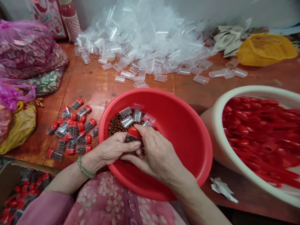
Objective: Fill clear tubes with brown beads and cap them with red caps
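- The left hand (114, 150) and the right hand (156, 153) are meeting over the near side of the red basin (187, 131), both pinching one small vial (133, 135) between fingertips and thumbs.
- The vial is looking light and stiff, a thin clear plastic tube that is probably smooth and a little slippery; judging by its size, taking it by the body with one hand and by the red cap with the other is seeming the surest hold.
- It is showing a clear body packed with dark brown beads and a glossy red cap on its upper end.
- Loose brown beads (116, 125) and a few uncapped clear tubes (127, 120) are lying in the basin just behind the hands.
- Finished capped vials (72, 129) are lying in a cluster on the tabletop (98, 84) left of the basin.
- A white tub of red caps (257, 131) is sitting to the right, and a heap of empty tubes (145, 40) is spreading along the far side.
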{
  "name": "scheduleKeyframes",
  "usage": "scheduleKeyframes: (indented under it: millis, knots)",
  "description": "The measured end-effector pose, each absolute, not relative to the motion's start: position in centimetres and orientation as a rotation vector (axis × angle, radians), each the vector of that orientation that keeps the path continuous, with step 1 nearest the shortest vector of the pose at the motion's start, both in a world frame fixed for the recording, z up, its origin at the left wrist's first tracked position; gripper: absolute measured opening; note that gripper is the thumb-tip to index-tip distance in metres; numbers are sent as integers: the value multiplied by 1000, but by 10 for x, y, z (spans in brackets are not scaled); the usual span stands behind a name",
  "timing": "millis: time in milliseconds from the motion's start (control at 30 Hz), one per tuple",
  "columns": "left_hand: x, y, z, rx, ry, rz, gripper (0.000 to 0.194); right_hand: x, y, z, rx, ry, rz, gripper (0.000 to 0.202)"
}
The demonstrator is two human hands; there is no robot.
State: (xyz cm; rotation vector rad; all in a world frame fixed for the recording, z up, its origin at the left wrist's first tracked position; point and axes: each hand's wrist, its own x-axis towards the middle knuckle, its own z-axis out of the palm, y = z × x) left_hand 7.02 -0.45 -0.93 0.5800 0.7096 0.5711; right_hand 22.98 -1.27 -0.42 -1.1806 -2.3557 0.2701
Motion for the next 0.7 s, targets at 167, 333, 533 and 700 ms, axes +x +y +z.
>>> scheduleKeyframes:
  millis: [167, 333, 533, 700]
  knots:
    - [69, -6, -10, 585, 681, 569, 45, 224, -12, -5, -1051, -2327, -8, 55]
    - [73, -8, -11, 450, 675, 573, 63, 219, -13, -3, -1013, -2287, -50, 55]
    - [95, -17, -9, 322, 981, 752, 44, 220, -18, -7, -985, -2322, -120, 52]
    - [106, -25, -12, 447, 1122, 845, 37, 225, -23, -10, -937, -2340, -172, 50]
